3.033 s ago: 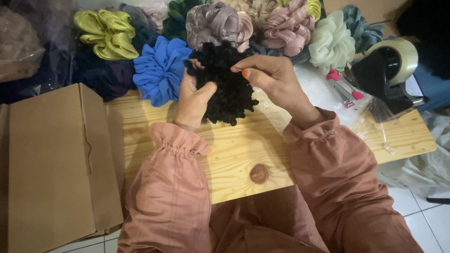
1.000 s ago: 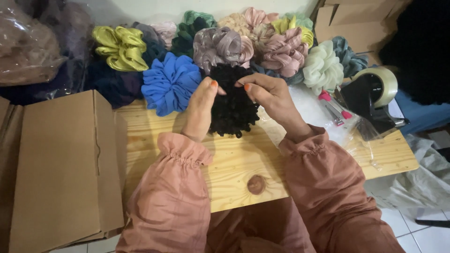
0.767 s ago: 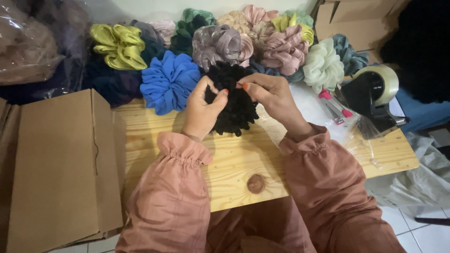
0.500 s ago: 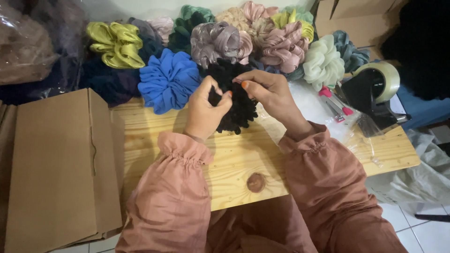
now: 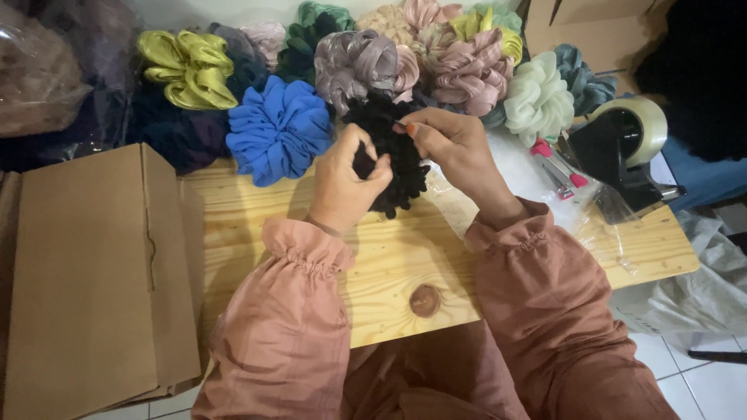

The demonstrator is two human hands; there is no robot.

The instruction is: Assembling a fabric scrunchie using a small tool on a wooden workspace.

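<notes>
A black ruffled scrunchie (image 5: 398, 159) is held just above the wooden board (image 5: 389, 257), between both hands. My left hand (image 5: 342, 183) pinches its left side with thumb and fingers. My right hand (image 5: 451, 148) grips its upper right edge with the fingertips. Both arms wear pink-brown sleeves with gathered cuffs.
A row of scrunchies lies behind: blue (image 5: 280, 128), yellow-green (image 5: 187, 70), mauve (image 5: 362, 66), pink (image 5: 471, 70), pale green (image 5: 537, 101). A cardboard box (image 5: 85, 272) lies at left. A black tape dispenser (image 5: 626, 152) and a clear bag with red-tipped items (image 5: 556, 167) sit at right.
Both hands have kept working the black scrunchie, turning and bunching it; my left hand now closes on its left side. The view has shifted slightly.
</notes>
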